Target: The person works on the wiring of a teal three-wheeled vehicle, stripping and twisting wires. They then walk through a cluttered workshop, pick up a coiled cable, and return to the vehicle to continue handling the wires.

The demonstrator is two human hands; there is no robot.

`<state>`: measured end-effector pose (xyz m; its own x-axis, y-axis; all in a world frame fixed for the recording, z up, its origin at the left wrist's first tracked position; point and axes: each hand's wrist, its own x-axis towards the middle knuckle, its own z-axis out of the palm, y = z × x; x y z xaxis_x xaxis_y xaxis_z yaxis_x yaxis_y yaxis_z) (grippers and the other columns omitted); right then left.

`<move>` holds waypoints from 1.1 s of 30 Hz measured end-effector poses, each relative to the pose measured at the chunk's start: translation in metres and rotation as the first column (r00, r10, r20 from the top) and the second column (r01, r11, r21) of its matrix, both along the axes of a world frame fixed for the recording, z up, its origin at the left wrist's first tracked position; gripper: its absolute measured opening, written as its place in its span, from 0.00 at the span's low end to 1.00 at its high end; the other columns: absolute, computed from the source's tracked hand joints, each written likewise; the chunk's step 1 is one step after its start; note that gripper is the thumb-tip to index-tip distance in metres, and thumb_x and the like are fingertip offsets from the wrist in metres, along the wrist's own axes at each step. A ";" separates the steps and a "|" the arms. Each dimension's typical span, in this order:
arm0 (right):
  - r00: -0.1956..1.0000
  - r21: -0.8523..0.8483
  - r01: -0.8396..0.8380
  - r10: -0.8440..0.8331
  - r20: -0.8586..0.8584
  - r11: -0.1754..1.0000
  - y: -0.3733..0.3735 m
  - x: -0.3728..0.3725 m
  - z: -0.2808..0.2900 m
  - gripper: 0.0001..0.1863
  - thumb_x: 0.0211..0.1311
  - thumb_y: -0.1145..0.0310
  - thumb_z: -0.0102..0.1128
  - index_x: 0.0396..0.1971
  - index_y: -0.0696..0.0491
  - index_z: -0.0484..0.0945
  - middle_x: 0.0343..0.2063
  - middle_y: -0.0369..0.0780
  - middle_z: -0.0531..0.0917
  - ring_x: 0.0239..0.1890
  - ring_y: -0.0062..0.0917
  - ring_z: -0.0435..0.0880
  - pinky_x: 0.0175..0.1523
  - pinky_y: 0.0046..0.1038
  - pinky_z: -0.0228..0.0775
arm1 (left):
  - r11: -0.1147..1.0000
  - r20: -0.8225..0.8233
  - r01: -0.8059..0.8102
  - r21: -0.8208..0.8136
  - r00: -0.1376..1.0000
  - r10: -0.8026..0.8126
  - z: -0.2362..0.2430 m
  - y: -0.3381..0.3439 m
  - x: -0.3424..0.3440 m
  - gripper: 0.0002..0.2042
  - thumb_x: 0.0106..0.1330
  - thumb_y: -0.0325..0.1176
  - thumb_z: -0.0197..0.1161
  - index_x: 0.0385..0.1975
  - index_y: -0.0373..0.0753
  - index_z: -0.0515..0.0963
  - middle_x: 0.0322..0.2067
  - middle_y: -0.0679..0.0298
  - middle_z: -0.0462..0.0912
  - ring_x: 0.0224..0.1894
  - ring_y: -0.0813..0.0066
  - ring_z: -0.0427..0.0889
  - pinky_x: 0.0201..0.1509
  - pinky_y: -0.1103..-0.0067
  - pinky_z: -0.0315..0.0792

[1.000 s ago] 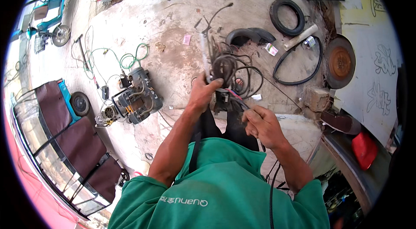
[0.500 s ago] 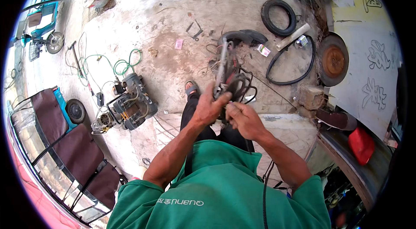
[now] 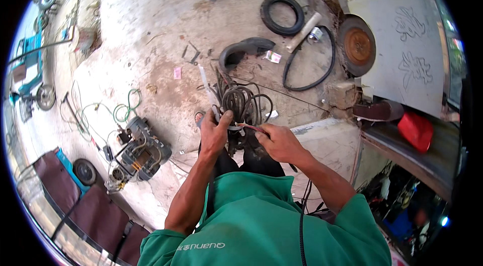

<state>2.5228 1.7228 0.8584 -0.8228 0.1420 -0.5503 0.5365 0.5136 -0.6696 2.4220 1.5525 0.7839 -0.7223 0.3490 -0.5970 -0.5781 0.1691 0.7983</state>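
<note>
Head view: left hand (image 3: 215, 133) grips the dark cable bundle (image 3: 236, 101) at its near end, ahead of the green shirt (image 3: 261, 210); right hand (image 3: 283, 144) pinches thin reddish wires (image 3: 251, 126). Judged: bundle springy, fairly heavy, best held where gathered; wires fragile.

The looped, dark, rubbery-looking cable bundle (image 3: 234, 99) is showing a matt finish; the ring-shaped black rubber tyre (image 3: 266, 16) is looking dull; the round rust-brown metal wheel disc (image 3: 357, 45) is appearing rough; the green cloth shirt (image 3: 251, 210) is looking matt.
</note>
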 end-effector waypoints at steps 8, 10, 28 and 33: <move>0.831 -0.454 0.556 -0.474 0.291 0.696 0.044 0.011 -0.021 0.10 0.63 0.69 0.57 0.36 0.60 0.73 0.23 0.41 0.79 0.23 0.22 0.77 0.30 0.25 0.69 | 0.993 -0.248 0.026 -0.112 0.967 -0.054 0.042 0.033 0.011 0.20 0.60 0.39 0.64 0.43 0.29 0.74 0.32 0.61 0.79 0.33 0.76 0.77 0.39 0.79 0.73; 0.797 -0.637 0.572 -0.536 0.280 0.517 0.041 0.006 -0.003 0.09 0.65 0.69 0.56 0.37 0.60 0.72 0.25 0.38 0.79 0.22 0.18 0.75 0.30 0.21 0.68 | 0.998 -0.198 0.018 -0.065 0.980 -0.031 0.035 0.033 0.004 0.19 0.60 0.37 0.65 0.44 0.28 0.73 0.32 0.59 0.80 0.33 0.76 0.78 0.39 0.77 0.74; 0.663 -0.700 0.566 -0.745 0.073 0.435 0.013 0.000 0.003 0.08 0.67 0.65 0.59 0.35 0.55 0.75 0.27 0.28 0.75 0.26 0.08 0.66 0.30 0.12 0.57 | 0.972 0.279 -0.091 0.218 0.960 0.028 0.014 0.040 0.002 0.24 0.57 0.31 0.66 0.51 0.30 0.67 0.41 0.56 0.80 0.39 0.73 0.82 0.42 0.76 0.79; 0.534 -0.646 0.692 -0.831 0.156 0.323 0.013 -0.002 -0.005 0.08 0.68 0.66 0.58 0.33 0.55 0.75 0.24 0.29 0.74 0.23 0.09 0.67 0.27 0.14 0.58 | 0.974 0.218 -0.104 0.200 0.974 0.059 -0.005 0.028 0.009 0.22 0.55 0.26 0.63 0.50 0.31 0.68 0.42 0.57 0.80 0.41 0.72 0.82 0.47 0.76 0.77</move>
